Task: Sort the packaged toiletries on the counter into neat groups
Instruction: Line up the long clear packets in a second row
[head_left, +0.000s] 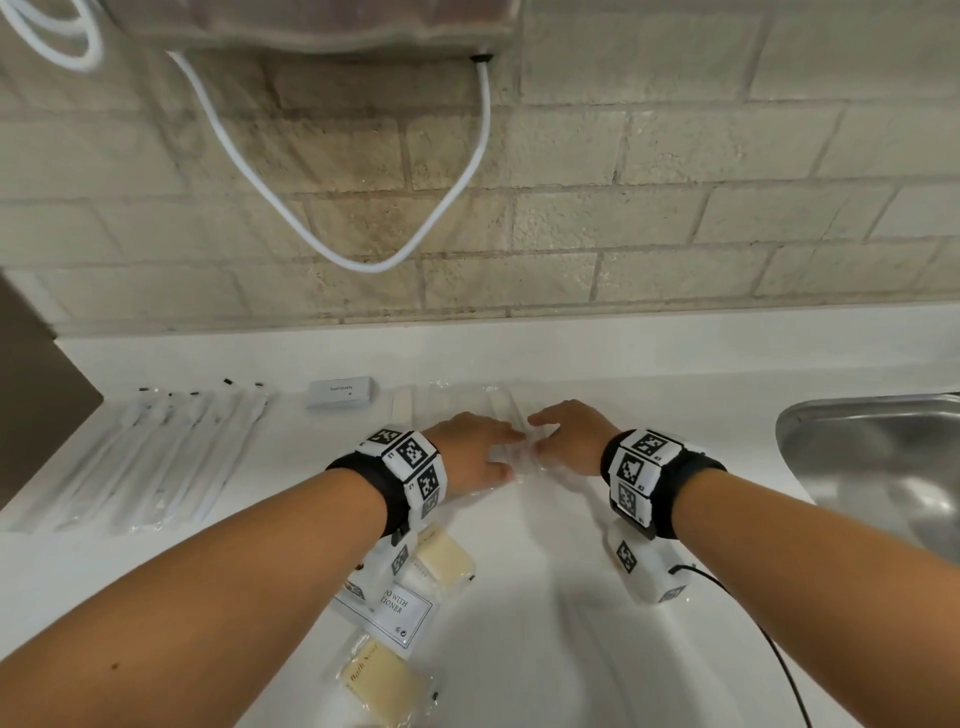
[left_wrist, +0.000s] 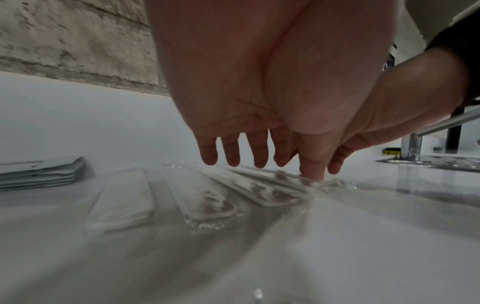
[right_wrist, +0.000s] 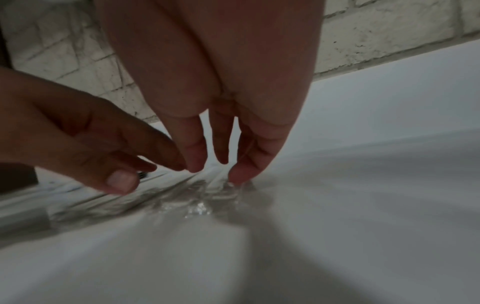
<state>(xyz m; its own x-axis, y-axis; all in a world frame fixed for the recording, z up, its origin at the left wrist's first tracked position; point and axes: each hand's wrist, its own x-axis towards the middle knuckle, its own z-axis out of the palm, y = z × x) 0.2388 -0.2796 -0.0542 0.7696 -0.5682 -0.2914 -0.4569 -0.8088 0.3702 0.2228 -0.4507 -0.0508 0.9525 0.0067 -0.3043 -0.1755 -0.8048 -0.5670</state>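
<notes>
A row of clear packets (head_left: 457, 410) lies on the table (head_left: 675, 364) right of the toothpaste box (head_left: 340, 392), long axes toward the wall. Left hand (head_left: 470, 449) and right hand (head_left: 574, 436), fingers spread, press the rightmost packet (head_left: 511, 449) between them, equally near.

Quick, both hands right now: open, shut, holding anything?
Left hand: open, straight fingers pressing the clear-wrapped packets.
Right hand: open, fingertips pressing the same packets.
</notes>
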